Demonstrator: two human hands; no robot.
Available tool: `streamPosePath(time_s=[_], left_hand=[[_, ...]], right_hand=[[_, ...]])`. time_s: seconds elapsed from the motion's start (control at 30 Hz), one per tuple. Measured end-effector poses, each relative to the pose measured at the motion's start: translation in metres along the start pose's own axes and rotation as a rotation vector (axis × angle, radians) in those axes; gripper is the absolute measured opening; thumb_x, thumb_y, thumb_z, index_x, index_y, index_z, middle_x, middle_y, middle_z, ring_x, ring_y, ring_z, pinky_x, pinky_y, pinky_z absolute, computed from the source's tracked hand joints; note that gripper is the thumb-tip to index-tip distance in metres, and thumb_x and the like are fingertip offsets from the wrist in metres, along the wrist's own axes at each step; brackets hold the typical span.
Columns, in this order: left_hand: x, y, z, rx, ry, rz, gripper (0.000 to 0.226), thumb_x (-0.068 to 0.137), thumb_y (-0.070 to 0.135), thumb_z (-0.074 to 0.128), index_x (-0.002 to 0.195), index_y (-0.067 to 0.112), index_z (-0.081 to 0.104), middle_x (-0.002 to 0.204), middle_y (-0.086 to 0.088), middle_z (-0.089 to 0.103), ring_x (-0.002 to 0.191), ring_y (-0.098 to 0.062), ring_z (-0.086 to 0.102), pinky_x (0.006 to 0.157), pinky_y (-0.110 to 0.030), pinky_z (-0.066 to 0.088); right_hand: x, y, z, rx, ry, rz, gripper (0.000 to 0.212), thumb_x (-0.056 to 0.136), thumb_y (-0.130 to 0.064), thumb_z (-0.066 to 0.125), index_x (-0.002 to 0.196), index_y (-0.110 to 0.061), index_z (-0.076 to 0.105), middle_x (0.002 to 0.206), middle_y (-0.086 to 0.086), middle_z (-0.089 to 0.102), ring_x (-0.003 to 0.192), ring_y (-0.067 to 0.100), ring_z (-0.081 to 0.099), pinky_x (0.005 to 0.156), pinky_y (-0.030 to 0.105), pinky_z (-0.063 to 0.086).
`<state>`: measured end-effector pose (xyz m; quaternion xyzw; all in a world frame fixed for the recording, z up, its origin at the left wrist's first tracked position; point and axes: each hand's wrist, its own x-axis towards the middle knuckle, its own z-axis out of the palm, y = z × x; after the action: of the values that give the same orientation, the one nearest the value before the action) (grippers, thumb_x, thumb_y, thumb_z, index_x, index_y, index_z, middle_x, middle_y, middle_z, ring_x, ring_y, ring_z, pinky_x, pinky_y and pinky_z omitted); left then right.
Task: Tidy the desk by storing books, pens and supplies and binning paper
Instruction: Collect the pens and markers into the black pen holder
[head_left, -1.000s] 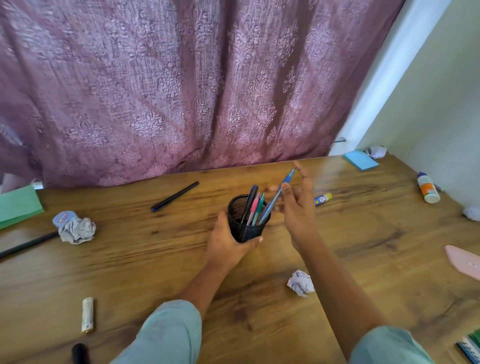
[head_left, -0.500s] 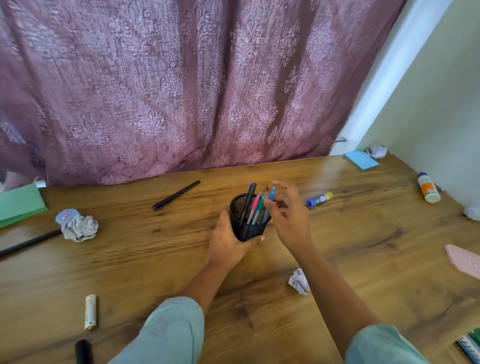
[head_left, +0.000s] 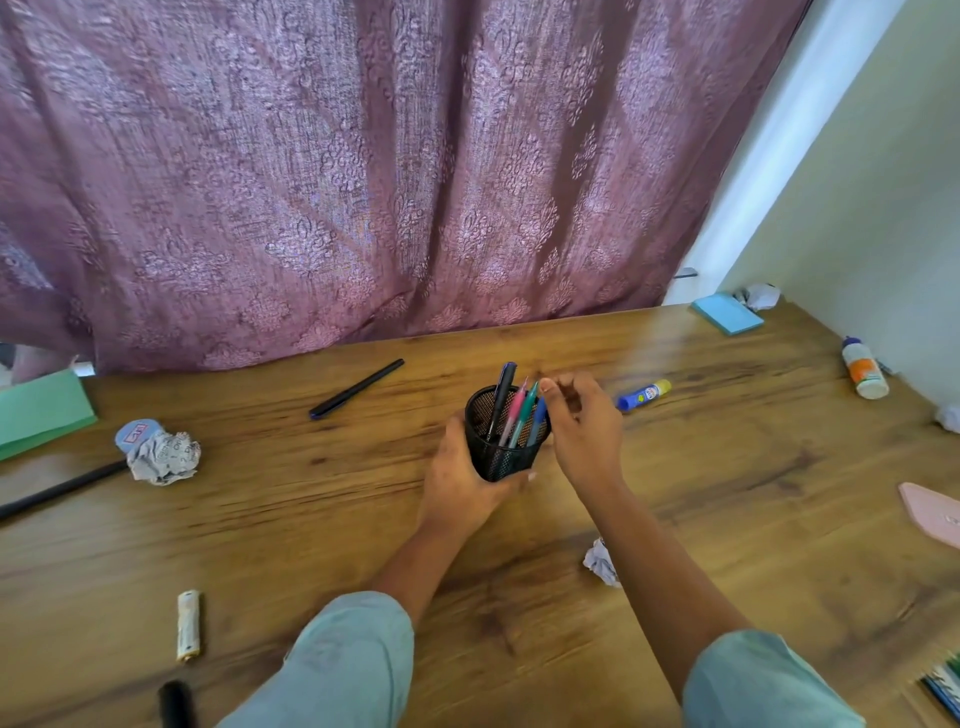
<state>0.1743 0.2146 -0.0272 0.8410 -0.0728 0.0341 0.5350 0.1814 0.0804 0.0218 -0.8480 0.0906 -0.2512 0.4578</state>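
Holding mesh cup (head_left: 496, 460), left fingers (head_left: 521, 476) wrapped | four pens (head_left: 514, 411) inside | right fingers' (head_left: 551, 387) pinch unclear

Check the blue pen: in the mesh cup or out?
In. The blue pen stands in the mesh cup beside the green pen; the left hand grips the cup. Whether the right hand pinches it, cannot tell.

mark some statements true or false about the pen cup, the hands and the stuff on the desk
1. The left hand grips the black mesh cup. True.
2. The cup is empty. False: several pens stand in it.
3. A black pen lies on the desk to the left of the cup. True.
4. The blue glue stick stands upright. False: it lies on its side.
5. The right hand lies flat on the desk. False: it is raised beside the cup's rim.
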Motion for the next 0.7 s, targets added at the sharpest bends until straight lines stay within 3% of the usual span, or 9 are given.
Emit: streamPosePath(time_s=[0.17,0.3,0.4,0.5,0.57,0.7], left_hand=[[0.0,-0.002,0.001,0.0,0.001,0.005,0.092,0.055,0.046,0.086,0.13,0.021,0.038,0.122,0.008,0.056,0.109,-0.004,0.052,0.087,-0.02,0.046],[0.001,-0.002,0.001,0.0,0.001,0.01,0.093,0.055,0.046,0.086,0.131,0.02,0.038,0.115,0.015,0.052,0.105,-0.001,0.05,0.086,-0.018,0.043],[0.001,-0.003,0.001,-0.006,0.004,0.015,0.09,0.055,0.046,0.086,0.128,0.021,0.039,0.111,0.019,0.05,0.104,-0.002,0.052,0.084,-0.018,0.042],[0.001,-0.004,0.001,-0.003,0.007,0.009,0.09,0.055,0.044,0.087,0.129,0.022,0.039,0.111,0.019,0.051,0.104,-0.002,0.052,0.084,-0.017,0.042],[0.001,-0.003,0.001,0.002,0.008,0.009,0.091,0.056,0.044,0.087,0.13,0.022,0.038,0.111,0.02,0.05,0.103,0.0,0.051,0.085,-0.016,0.04],[0.001,-0.002,0.001,0.004,0.002,-0.001,0.092,0.056,0.043,0.087,0.131,0.023,0.038,0.114,0.019,0.05,0.104,0.002,0.048,0.085,-0.015,0.039]], right_hand=[[0.003,0.002,-0.001,0.047,-0.067,0.019,0.018,0.096,-0.032,0.053,0.079,-0.028,0.06,0.073,-0.006,0.061,0.07,0.012,0.056,0.065,0.022,0.046],[0.008,0.018,-0.004,0.246,-0.08,0.246,0.028,0.1,-0.039,0.041,0.09,-0.028,0.064,0.091,0.003,0.068,0.089,0.025,0.065,0.076,0.044,0.053],[0.025,0.047,-0.014,-0.19,-0.119,0.248,0.026,0.098,-0.026,0.047,0.115,-0.012,0.06,0.116,0.013,0.059,0.108,0.034,0.056,0.091,0.043,0.044],[0.039,0.077,-0.027,-0.585,-0.259,0.348,0.049,0.093,-0.024,0.052,0.14,-0.014,0.04,0.149,0.014,0.027,0.13,0.038,0.036,0.106,0.04,0.031],[0.044,0.092,-0.033,-0.702,-0.268,0.345,0.056,0.093,-0.029,0.049,0.146,-0.018,0.031,0.153,0.016,0.019,0.134,0.038,0.031,0.108,0.041,0.027],[0.051,0.109,-0.04,-0.792,-0.292,0.355,0.055,0.095,-0.04,0.045,0.145,-0.023,0.031,0.143,0.018,0.034,0.13,0.035,0.037,0.106,0.04,0.027]])
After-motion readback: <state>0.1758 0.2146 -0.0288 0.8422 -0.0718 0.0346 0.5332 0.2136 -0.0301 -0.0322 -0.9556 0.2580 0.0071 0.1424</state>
